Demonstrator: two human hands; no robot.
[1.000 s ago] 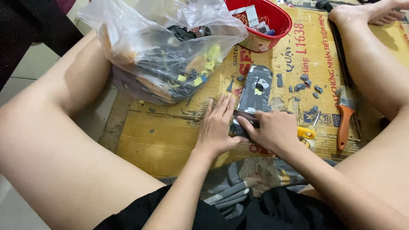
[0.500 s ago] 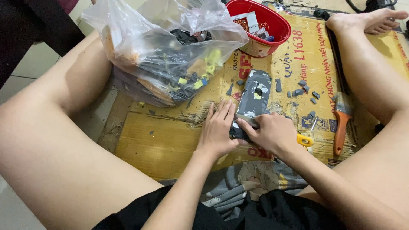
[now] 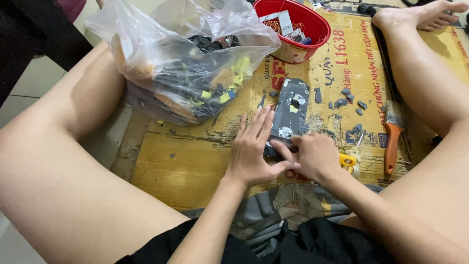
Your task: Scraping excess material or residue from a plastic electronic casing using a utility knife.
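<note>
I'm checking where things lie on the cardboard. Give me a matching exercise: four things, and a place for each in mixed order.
Things:
1. plastic bag
2. red bowl
3. brush
4. grey slab

Places:
a. under both hands' fingers
b. beside the right leg
c. far edge of the cardboard, middle
d. against the left leg

Pairs: 1-d, 2-c, 3-b, 4-a

— Where's the camera?
— On the head, looking steeply down, close over the cardboard sheet (image 3: 195, 171).
— Which way does it face?
— Forward; the red bowl (image 3: 293, 29) sits at the cardboard's far edge.
</note>
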